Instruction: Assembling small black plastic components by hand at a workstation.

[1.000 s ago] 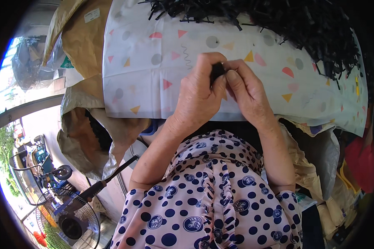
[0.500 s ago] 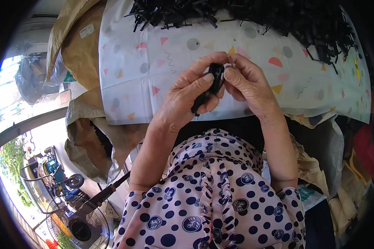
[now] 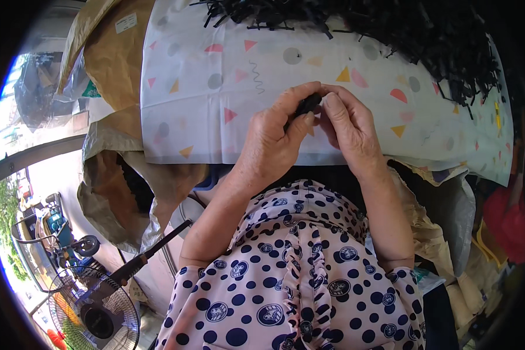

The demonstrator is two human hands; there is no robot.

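Observation:
Above the near part of the table, my left hand (image 3: 277,131) is closed around a small black plastic part (image 3: 309,105), most of it hidden by the fingers. My right hand (image 3: 349,119) meets it from the other side, thumb and fingers pinched together at the part's upper end. Whether a smaller piece sits in that pinch is hidden. Under both hands lies a white tablecloth (image 3: 198,131) printed with coloured triangles and circles. Along the far edge a large heap of thin black plastic pieces (image 3: 391,29) is spread out.
Open brown paper sacks (image 3: 114,186) hang at the table's left edge, with another sack (image 3: 449,198) at the right. A fan (image 3: 96,318) stands at the lower left. Far right on the cloth lies a small yellow tool (image 3: 497,115). A wheeled vehicle (image 3: 55,230) shows outside.
The black part has turned within my left hand and shows less. My left wrist has rolled, and both hands sit slightly lower. The whole view has shifted a little.

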